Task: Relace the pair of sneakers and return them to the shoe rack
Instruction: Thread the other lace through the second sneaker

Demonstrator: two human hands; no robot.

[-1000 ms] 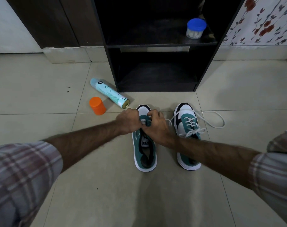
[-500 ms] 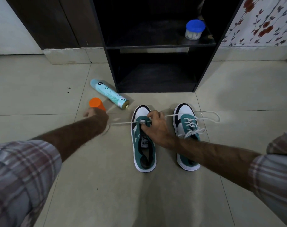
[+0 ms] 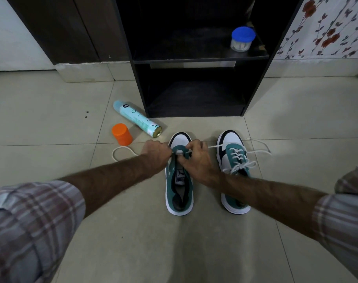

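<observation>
A plaid sleeve (image 3: 31, 227) covers the upper part of the left arm at the lower left of the view. On the tiled floor (image 3: 51, 119), an orange cap (image 3: 122, 134) stands upright, near a light-blue spray can (image 3: 136, 118) that lies on its side with its open end toward the shoes. A loop of white lace (image 3: 121, 153) lies on the floor below the cap and runs under the left hand (image 3: 155, 153).

The left hand is clenched around this lace at the left edge of the left sneaker (image 3: 179, 174). This sneaker, green with a white toe, stands on the floor in front of the dark shoe rack (image 3: 194, 58); only its lowest eyelets carry lace. The right hand (image 3: 196, 158) rests over the tongue area, thumb and fingers pinching the lace at the toe-side eyelets; the exact eyelet appears hidden by the fingers. From this hand the lace extends rightward across the right sneaker (image 3: 234, 170).

The right sneaker stands just beside the left one, fully laced, with loose ends trailing on the floor. A clear jar with a blue lid (image 3: 242, 38) stands on the rack's upper shelf, right side.
</observation>
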